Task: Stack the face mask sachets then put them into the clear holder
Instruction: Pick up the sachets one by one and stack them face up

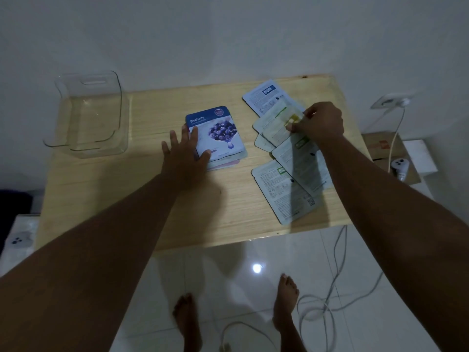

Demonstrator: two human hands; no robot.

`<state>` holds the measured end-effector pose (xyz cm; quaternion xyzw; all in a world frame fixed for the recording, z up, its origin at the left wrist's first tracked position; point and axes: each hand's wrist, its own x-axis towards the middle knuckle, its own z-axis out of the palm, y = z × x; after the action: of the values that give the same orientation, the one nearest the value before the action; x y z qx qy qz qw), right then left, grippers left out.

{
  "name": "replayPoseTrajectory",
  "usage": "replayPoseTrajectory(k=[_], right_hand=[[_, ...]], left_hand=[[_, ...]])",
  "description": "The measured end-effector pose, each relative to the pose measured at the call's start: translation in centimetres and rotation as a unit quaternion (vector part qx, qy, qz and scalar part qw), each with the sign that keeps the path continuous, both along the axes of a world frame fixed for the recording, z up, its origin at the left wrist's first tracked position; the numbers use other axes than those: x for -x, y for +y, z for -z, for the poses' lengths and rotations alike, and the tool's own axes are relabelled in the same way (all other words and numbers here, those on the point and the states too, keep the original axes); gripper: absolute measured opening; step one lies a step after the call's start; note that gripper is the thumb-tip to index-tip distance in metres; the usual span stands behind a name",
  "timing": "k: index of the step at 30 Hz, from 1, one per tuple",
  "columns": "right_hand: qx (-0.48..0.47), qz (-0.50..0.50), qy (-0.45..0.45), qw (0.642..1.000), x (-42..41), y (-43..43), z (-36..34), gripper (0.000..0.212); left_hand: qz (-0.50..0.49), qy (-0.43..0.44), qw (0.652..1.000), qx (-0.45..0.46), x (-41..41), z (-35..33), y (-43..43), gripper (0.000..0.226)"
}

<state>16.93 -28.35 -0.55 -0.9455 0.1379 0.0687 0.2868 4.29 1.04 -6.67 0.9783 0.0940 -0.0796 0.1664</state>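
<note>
A small stack of sachets point(223, 138) lies mid-table, a blue Blueberry sachet face up on top. My left hand point(185, 151) rests flat on the stack's left edge, fingers spread. Several sachets point(291, 174) lie face down and overlapping on the right side of the table. My right hand point(319, 121) pinches the yellow-marked sachet point(279, 123) among them. The clear holder point(88, 115) stands with nothing in it at the table's far left corner.
The wooden table point(152, 212) stands against a white wall. A wall socket with a plug point(390, 101) and a cardboard box point(380, 148) with a white controller point(399, 168) are to the right. Cables point(330, 301) trail over the tiled floor near my bare feet.
</note>
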Motion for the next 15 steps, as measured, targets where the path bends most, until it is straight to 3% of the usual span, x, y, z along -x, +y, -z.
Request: replayPoseTrajectory(k=[3,9,15], right_hand=[[-0.031,0.019,-0.082,0.996,0.2,-0.2,-0.3,0.032],[-0.098,-0.041,-0.238,0.965,0.6,3.1,-3.1,0.019],[-0.052,-0.124,-0.249,0.959,1.0,9.7,-4.6,0.016]], left_hand=[[-0.001,-0.002,1.0,0.004,0.0,-0.1,-0.1,0.075],[0.0,-0.004,1.0,-0.004,0.0,0.0,0.0,0.075],[0.006,-0.005,1.0,-0.001,0.0,-0.2,0.1,0.075]])
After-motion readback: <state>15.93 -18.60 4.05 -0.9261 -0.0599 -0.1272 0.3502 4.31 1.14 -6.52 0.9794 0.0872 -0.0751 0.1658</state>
